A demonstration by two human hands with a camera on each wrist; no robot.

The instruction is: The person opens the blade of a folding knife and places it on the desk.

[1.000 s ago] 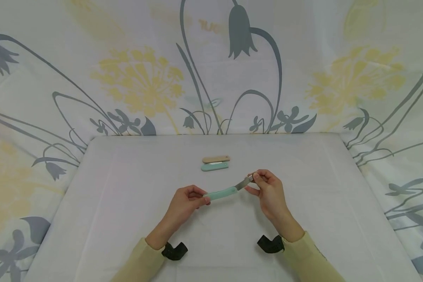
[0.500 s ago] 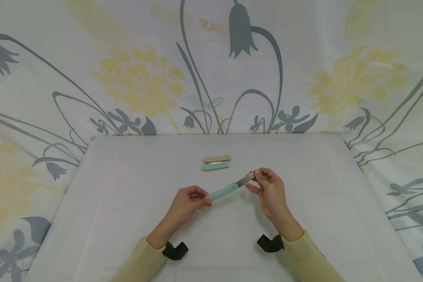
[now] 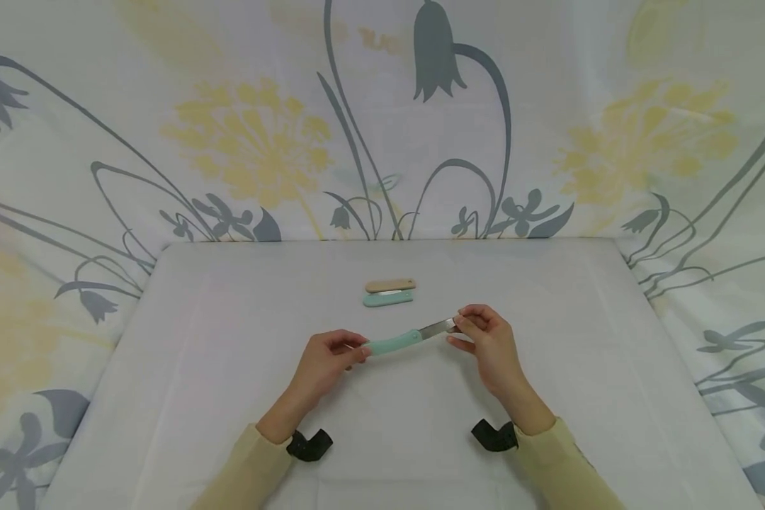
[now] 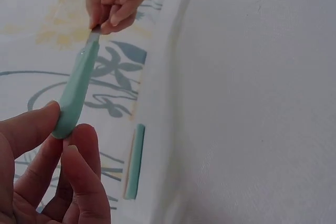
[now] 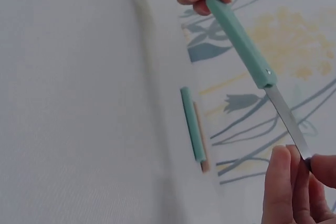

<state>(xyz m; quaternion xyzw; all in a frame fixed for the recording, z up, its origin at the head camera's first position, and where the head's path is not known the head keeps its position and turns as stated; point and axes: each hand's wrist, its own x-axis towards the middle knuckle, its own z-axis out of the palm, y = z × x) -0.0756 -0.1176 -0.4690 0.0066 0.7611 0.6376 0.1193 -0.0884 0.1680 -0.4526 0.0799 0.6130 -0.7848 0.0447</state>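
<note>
A folding knife with a mint-green handle [image 3: 394, 343] is held above the table with its steel blade [image 5: 286, 116] swung out, nearly in line with the handle. My left hand [image 3: 324, 360] pinches the rear end of the handle between thumb and fingers. At the other end, my right hand [image 3: 492, 352] pinches the blade near its tip, so the tip itself is hidden by fingers. The left wrist view shows the handle [image 4: 77, 90] running from my left fingertips toward the right hand.
Beyond the hands, a tan folding knife [image 3: 390, 285] and a second mint-green folding knife [image 3: 389, 299] lie side by side, folded. They rest on a white-covered table [image 3: 229, 297]. A flower-printed cloth [image 3: 382, 142] rises behind its far edge.
The blade has swung from a clear bend to nearly straight with the handle. My left hand and the handle have shifted slightly left; the right hand has barely moved.
</note>
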